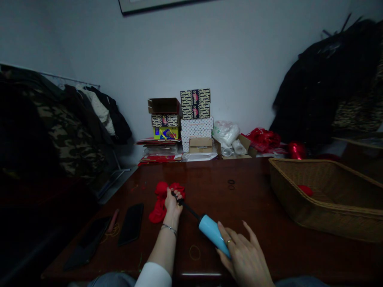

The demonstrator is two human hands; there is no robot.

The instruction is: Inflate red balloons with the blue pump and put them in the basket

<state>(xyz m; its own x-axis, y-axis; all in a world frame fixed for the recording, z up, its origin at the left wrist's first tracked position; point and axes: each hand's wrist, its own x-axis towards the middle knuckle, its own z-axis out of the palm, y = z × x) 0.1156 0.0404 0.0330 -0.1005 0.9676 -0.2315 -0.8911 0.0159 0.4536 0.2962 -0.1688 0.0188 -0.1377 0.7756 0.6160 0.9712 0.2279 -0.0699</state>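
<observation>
A light-blue hand pump with a black rod lies slantwise over the table, held between my two hands. My left hand is closed around its black far end, beside a heap of red balloons. Whether a balloon sits on that end is hidden by the fingers. My right hand is wrapped around the near end of the blue barrel, with one finger lifted off. Below the rod, a thin rubber band lies on the table.
On the brown table are a black phone, a dark flat case and small black rings. At right stands a wicker basket with a red balloon inside. Stacked boxes stand at the back.
</observation>
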